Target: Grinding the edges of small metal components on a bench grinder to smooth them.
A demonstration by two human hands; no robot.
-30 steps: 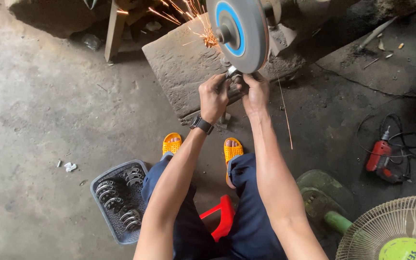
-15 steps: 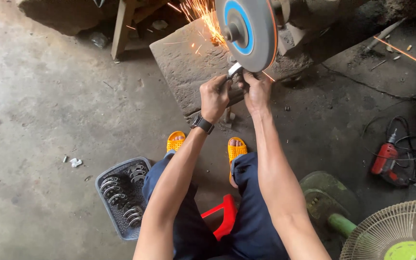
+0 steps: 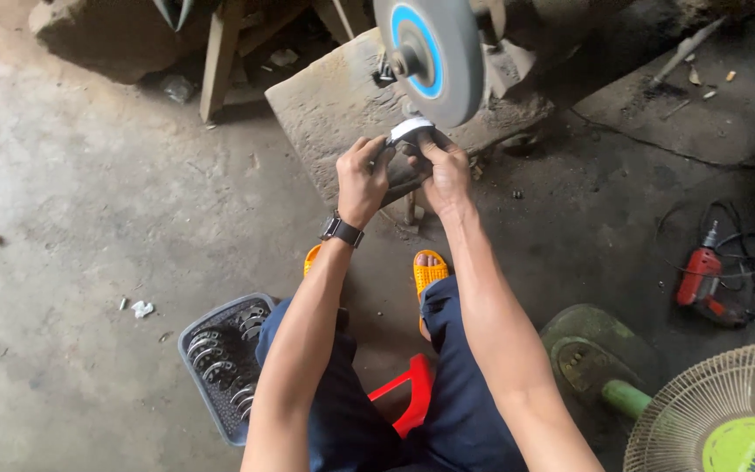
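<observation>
Metal piece (image 3: 410, 131) came just off the grinding wheel (image 3: 434, 52), sparks gone, both my left hand (image 3: 362, 179) and right hand (image 3: 443, 170) pinched shut on it.

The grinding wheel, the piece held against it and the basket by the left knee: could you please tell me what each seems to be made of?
Grinding wheel: grey abrasive stone by its matte, grainy rim, with a blue centre disc.
Held piece: probably metal, pale and bright along its edge.
Basket: likely grey plastic, with a perforated wall; it holds curved, shiny metal-looking parts.
</observation>
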